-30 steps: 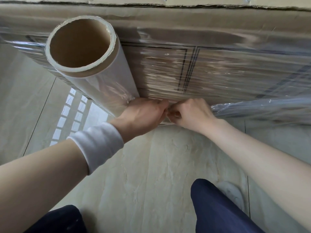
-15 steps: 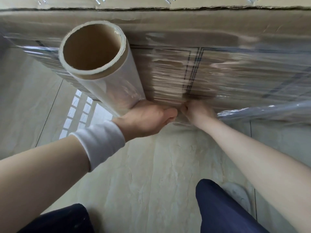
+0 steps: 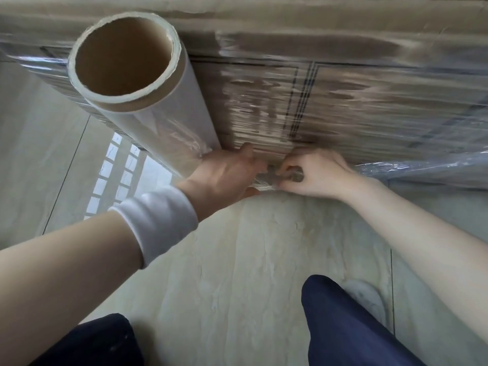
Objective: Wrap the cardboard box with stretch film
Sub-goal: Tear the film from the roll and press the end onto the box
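Head view shows both hands working at the bottom edge of the cardboard box [image 3: 343, 83], which stands on the tiled floor [image 3: 264, 260] with its side already layered in stretch film [image 3: 264, 109]. The left hand [image 3: 227, 173] is partly open and pressed against the base of the film roll [image 3: 148, 83], which leans upright against the box. The right hand [image 3: 314, 173], closed flat against the box half a second ago, has now curled into a pinch on a bunched strand of film between the two hands. A twisted rope of film [image 3: 422, 167] trails off to the right along the floor. My reading: the grip has shifted from smoothing to tearing or tucking the film's end, so this pass looks close to finished.
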Available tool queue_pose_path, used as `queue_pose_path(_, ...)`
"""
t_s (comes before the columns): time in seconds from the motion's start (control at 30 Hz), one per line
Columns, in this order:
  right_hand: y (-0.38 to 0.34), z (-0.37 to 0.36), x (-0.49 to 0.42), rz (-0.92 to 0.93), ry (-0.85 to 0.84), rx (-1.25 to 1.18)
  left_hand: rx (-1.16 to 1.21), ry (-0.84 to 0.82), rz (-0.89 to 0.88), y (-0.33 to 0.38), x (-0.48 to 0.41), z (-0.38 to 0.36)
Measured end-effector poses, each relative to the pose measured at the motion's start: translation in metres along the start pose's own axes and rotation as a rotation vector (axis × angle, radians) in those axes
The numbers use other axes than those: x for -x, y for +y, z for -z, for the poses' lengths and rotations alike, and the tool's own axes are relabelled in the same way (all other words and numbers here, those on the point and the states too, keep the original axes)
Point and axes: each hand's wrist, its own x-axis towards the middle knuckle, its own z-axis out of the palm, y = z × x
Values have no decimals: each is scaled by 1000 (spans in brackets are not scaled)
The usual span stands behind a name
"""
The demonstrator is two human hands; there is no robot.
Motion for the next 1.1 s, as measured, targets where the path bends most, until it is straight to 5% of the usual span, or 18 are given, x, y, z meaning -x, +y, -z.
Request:
queue_pose_path(0.2,-14,-12,-4,67,-58,290,-295,205,-163,9,-14,-17)
queue_pose_path(0.57,-2,-33,-14,-3,-8,228,325,546,-185,8,-4,-38)
queue_pose_path(0.77,14,-46,-18,-137,-72,280,357,422,-280,-3,18,-49)
queue_pose_path(0.93,7,-18,-7,-22,19,-68,209,173,78,12,10,-29)
queue_pose_path(1.1,-6,-19,0,78,-99,205,47,110,95,29,-12,-26)
